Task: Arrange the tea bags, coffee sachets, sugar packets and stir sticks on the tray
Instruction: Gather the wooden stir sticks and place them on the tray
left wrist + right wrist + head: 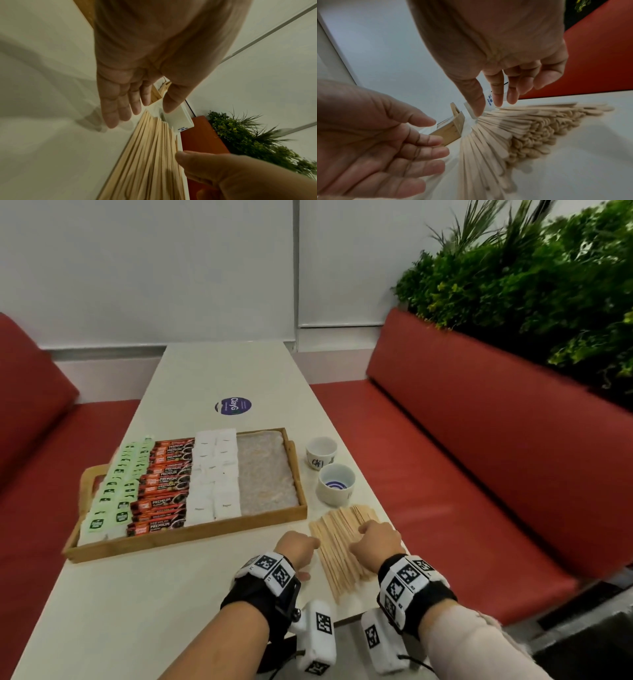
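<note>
Both hands hold nothing: left hand (297,547) and right hand (376,541), fingers loose, flank the wooden stir sticks (342,549) on the table at five o'clock of the tray (219,530), probably to gather them for its bare right section. Three rows already fill the tray; two cups (335,484) stand at three o'clock.

Two white cups (330,470) on the table (137,594); red benches (479,440); green plants (548,278).
</note>
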{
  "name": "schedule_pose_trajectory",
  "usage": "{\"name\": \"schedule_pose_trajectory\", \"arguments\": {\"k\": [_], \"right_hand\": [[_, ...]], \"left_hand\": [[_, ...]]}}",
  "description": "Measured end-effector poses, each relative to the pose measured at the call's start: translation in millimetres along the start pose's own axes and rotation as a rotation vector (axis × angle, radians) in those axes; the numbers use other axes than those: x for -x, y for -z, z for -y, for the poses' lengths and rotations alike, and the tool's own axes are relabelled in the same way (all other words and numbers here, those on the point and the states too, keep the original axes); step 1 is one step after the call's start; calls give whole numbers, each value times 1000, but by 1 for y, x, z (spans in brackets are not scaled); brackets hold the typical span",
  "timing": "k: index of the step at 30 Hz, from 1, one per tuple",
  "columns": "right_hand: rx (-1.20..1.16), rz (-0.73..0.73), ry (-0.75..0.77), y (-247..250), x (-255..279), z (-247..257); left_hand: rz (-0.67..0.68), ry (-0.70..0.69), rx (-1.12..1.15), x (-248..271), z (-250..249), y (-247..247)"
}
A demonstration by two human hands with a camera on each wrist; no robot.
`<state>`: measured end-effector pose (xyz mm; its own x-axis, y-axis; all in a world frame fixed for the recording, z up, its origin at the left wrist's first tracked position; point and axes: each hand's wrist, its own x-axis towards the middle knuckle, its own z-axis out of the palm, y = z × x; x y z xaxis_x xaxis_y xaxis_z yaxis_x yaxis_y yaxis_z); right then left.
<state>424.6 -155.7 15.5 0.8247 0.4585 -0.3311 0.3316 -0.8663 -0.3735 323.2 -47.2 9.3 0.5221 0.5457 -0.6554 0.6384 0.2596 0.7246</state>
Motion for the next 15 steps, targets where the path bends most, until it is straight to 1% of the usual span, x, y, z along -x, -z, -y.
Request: {"name": "schedule_pose_trajectory", "arguments": {"k": [3,11,13,15], "right_hand": [[17,23,3,-4,-8,-3],[70,61,-25,-16,-20,-4],[90,77,-35,-19,-21,-3],[108,74,-25,-21,-21,-1]], "left_hand": [[-30,42,30,-3,-1,-9],[-124,22,42,-1,-3,-21],[-152,22,91,-4,-3,-23],[-142,16,58,-6,-2,-24]]}}
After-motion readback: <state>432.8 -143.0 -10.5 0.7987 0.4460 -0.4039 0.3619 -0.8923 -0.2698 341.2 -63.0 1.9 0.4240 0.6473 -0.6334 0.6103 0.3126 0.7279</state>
